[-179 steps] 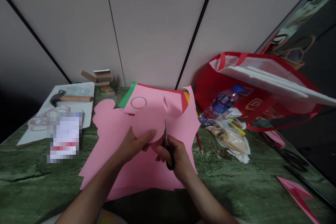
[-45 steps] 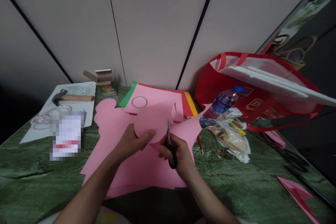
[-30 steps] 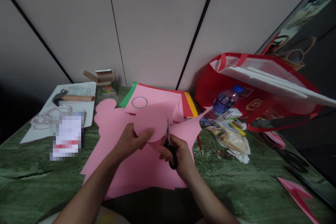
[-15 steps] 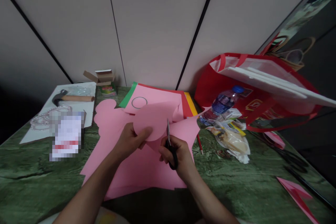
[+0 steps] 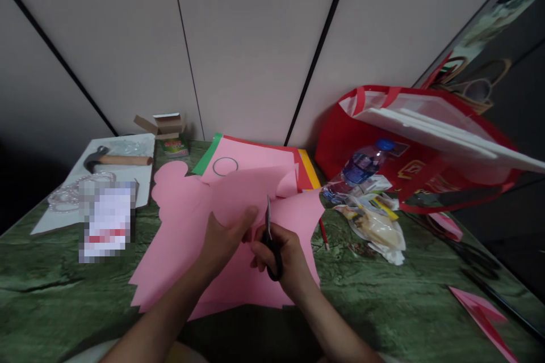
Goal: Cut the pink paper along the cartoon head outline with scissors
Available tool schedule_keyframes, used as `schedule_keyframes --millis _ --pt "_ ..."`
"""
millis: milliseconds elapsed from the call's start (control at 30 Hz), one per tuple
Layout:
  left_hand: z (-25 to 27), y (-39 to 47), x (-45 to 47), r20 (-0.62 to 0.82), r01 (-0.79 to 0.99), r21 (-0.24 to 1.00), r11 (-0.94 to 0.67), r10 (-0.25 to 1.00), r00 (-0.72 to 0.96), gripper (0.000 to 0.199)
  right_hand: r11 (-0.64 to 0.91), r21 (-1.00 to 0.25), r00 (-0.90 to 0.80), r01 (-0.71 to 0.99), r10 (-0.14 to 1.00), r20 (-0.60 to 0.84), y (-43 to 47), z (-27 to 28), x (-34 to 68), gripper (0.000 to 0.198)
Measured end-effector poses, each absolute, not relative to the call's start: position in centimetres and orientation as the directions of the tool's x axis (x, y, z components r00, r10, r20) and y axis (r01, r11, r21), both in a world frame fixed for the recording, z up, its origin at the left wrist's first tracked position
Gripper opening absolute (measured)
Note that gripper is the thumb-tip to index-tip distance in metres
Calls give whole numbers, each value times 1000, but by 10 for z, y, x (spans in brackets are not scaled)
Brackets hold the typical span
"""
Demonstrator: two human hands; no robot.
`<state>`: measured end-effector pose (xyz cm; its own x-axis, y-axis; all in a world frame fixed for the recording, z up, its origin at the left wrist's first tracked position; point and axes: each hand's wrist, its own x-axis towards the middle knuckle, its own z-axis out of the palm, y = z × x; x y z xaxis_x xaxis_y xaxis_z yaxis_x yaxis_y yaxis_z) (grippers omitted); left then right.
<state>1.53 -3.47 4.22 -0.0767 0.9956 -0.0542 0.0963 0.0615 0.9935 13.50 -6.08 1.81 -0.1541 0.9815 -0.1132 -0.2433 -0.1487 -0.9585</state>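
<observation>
My left hand (image 5: 227, 238) pinches a piece of pink paper (image 5: 238, 190) between thumb and fingers, above larger pink sheets. In my right hand (image 5: 283, 255) is a pair of black-handled scissors (image 5: 272, 252), its blades pointing up and away from me beside the paper's right edge. Under both hands, larger pink paper sheets (image 5: 179, 261) with cut, wavy edges spread over the green table. Behind them lies a stack of coloured sheets, its top pink sheet (image 5: 264, 157) bearing a dark ring (image 5: 225, 167).
A hammer (image 5: 123, 160) and a clear coil (image 5: 80, 190) lie on a white board (image 5: 142, 184) at left, near a small open box (image 5: 172, 139). To the right are a water bottle (image 5: 360, 170), crumpled wrappers (image 5: 378, 224), a red pencil (image 5: 324, 232) and a red bag (image 5: 340, 130).
My left hand has shifted right with the pink piece, and its thumb now lies closer to the blades. The scissors have moved slightly left and down.
</observation>
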Motion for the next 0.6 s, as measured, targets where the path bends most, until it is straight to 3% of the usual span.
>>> schedule_keyframes --millis 300,600 --pt "47 -35 15 -92 99 991 86 994 55 16 -18 -973 -185 -232 982 26 -57 25 144 30" --pt "42 -36 14 -118 95 989 109 989 90 20 -13 -975 -185 -223 982 29 -56 22 145 33"
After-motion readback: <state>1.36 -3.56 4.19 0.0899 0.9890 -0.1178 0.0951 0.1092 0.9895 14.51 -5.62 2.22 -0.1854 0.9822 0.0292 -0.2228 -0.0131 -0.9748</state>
